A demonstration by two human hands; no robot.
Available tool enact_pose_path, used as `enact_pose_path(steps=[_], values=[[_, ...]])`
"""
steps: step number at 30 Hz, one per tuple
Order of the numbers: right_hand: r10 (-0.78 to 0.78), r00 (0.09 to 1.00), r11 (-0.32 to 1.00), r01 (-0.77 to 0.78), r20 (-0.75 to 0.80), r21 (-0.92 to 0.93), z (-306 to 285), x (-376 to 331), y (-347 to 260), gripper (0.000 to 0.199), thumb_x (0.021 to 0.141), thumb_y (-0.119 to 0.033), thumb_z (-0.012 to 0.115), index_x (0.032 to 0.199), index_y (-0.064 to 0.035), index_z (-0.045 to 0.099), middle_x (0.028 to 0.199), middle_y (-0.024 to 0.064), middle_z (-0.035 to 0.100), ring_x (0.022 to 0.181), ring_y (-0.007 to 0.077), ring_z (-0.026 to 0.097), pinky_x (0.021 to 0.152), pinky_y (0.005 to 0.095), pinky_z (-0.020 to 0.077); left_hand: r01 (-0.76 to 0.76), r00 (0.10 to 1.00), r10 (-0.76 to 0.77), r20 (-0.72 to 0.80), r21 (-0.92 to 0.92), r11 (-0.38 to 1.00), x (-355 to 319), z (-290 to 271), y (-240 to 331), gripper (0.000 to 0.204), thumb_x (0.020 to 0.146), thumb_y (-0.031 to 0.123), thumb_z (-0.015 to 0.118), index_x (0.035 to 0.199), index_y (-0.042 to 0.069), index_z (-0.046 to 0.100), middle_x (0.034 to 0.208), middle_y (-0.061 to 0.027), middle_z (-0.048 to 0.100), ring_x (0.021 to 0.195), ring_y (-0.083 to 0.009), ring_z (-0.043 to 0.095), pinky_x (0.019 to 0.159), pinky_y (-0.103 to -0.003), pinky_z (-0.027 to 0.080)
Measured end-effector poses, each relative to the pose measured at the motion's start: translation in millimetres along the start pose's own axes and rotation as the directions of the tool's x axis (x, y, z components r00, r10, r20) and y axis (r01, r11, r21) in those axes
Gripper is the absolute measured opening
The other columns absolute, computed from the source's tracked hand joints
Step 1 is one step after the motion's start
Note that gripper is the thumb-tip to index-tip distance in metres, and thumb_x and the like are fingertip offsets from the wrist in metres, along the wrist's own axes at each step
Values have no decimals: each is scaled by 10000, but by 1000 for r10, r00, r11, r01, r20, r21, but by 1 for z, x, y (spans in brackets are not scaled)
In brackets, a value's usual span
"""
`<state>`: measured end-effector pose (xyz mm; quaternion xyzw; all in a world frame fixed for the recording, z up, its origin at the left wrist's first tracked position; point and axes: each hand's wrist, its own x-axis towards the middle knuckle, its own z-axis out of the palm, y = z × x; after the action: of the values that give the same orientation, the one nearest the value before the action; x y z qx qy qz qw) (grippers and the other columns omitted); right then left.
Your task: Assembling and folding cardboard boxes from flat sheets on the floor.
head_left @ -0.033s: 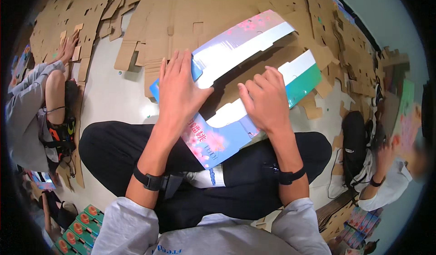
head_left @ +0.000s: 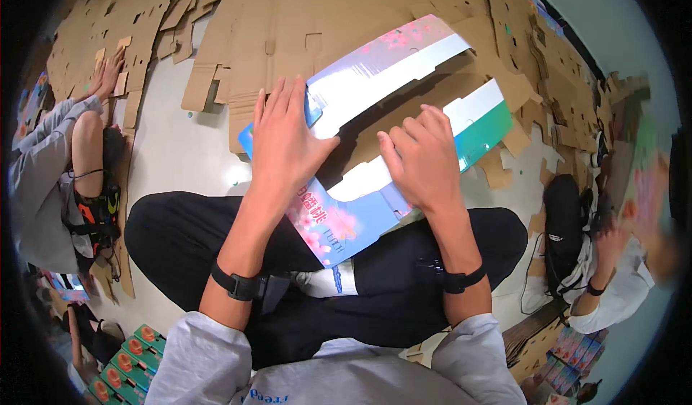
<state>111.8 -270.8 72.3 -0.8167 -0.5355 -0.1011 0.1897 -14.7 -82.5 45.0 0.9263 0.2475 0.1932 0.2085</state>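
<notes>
A printed cardboard carton (head_left: 346, 226), partly folded, lies across my lap and over the brown cardboard in front of me. Its outside is blue and lilac with pink blossoms, and one arm has a green end; white inner faces show along a long gap. My left hand (head_left: 282, 135) rests on the carton's left part, fingers stretched out and lying flat, thumb spread toward the gap. On the nearer arm, my right hand (head_left: 425, 156) is closed, its fingers curled over the panel and the thumb along its edge. Both palms hide the carton beneath.
Flattened brown cardboard sheets (head_left: 288, 16) cover the floor ahead. At the left, another person's hand (head_left: 109, 73) touches cardboard. Green boxes (head_left: 122, 365) stand in a row at lower left. At the right are a black bag (head_left: 562, 225) and another person's blurred hand (head_left: 613, 243).
The other person's hand and the blurred colourful panel at the right have shifted slightly. My hands and the carton look almost the same.
</notes>
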Motion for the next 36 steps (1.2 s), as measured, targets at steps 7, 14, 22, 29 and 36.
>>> enact_pose_path(steps=[7,14,22,29,36], values=[[-20,1000,999,20,-22,35,-2,-6,5,253,925,-197,743,736,-39,682,753,122,608,875,341,608,1042,508,482,-98,995,98,-9,19,995,5,5,1,888,717,171,860,1504,-47,511,1473,-225,611,1448,-394,513,1241,-491,369],[17,996,992,-5,-93,127,-2,-10,14,261,928,-206,752,726,-49,704,736,96,616,840,295,623,1144,512,437,18,999,-20,45,28,999,8,-16,23,1009,723,233,877,1596,6,425,1371,-233,648,1267,-418,598,1110,-481,470],[257,960,961,-242,-110,132,-15,-14,25,402,910,-206,783,590,-61,586,604,95,564,704,295,598,1065,473,458,668,557,-400,728,-106,736,-1,-90,17,896,968,371,789,1663,58,318,1229,-314,658,1254,-330,640,1057,-447,489],[77,996,969,-64,-47,239,-29,-11,14,510,871,-243,818,508,-74,502,488,63,464,527,262,495,906,398,480,303,753,14,658,-366,880,2,-83,-35,537,1158,409,481,1574,72,500,1266,-173,692,1196,-218,637,1078,-362,481],[-124,984,956,82,130,283,-111,-8,8,435,879,-189,789,533,-90,544,509,38,498,528,235,475,855,369,467,347,715,130,687,-510,787,-6,-99,-30,530,1151,275,525,1636,93,413,1311,-116,665,1211,-177,596,1094,-338,456]])
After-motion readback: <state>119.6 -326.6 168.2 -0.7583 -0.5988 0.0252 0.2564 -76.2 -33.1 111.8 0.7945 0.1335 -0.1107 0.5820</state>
